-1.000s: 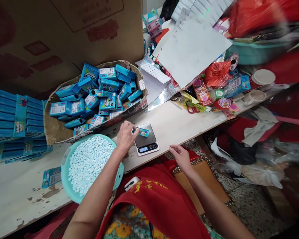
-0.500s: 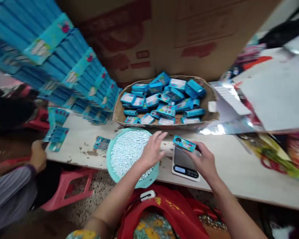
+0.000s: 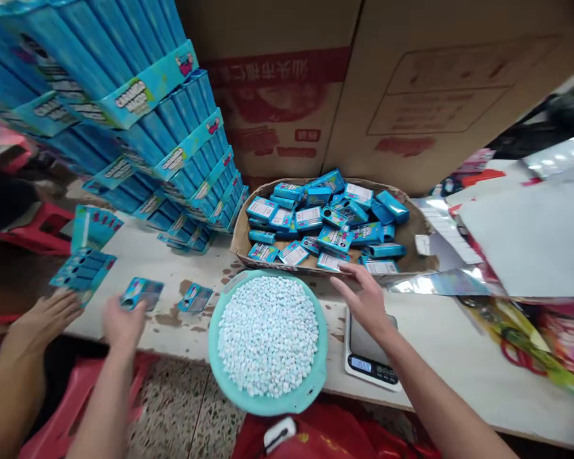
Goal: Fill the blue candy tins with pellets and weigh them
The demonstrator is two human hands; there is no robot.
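My left hand (image 3: 124, 324), smeared by motion, is stretched to the left with its fingers closed on the edge of a small blue candy box (image 3: 138, 293) at the table. My right hand (image 3: 363, 303) is empty, its fingers apart, above the near rim of a cut-down cardboard tray (image 3: 418, 220) heaped with small blue candy boxes (image 3: 335, 239). Under that forearm lies a digital scale (image 3: 370, 366) with a lit display. A pale green basin (image 3: 220, 376) full of whitish candy pellets (image 3: 268, 335) stands between my hands.
A co-worker's hand (image 3: 43, 319) rests by blue boxes (image 3: 83, 271) at left. Another blue packet (image 3: 196, 298) lies beside the basin. Stacked blue display cartons (image 3: 138, 95) tower at back left, large cardboard boxes (image 3: 277, 95) behind. Scissors (image 3: 521, 354) and packaging lie right.
My left hand has gone from over the basin far to the left. The box has left my right hand, which has moved left and opened. The view has shifted.
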